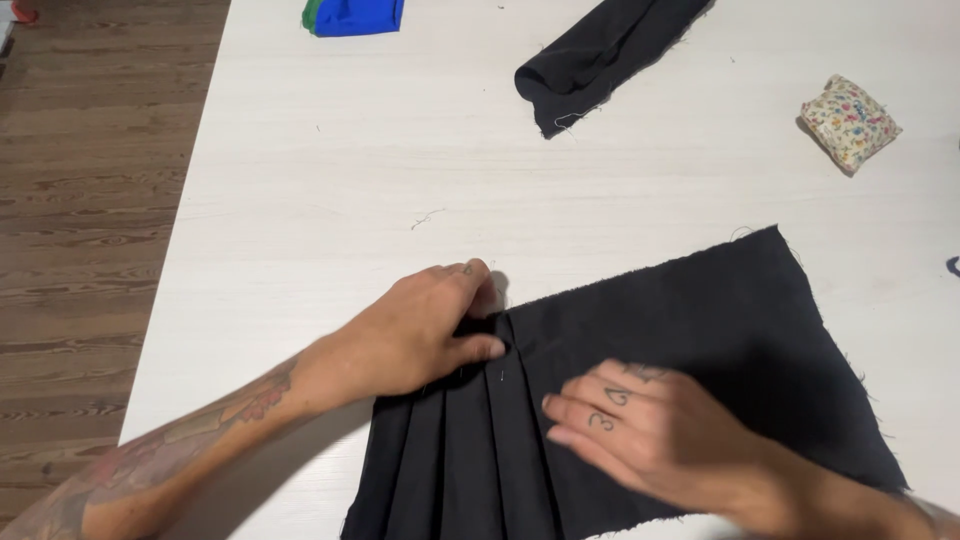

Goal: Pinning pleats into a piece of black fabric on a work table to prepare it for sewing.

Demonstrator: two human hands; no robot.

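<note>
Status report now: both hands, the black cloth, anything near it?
Left hand pinching pleat at top edge of black cloth. Right hand flat on it. Pin in the fold. Nothing obstructing.

so i count two black cloths [700, 340] [600, 55], one blue cloth [355, 15], one floral pincushion [850, 122], two hands [410, 335] [660, 430], one table [330, 190]
</note>
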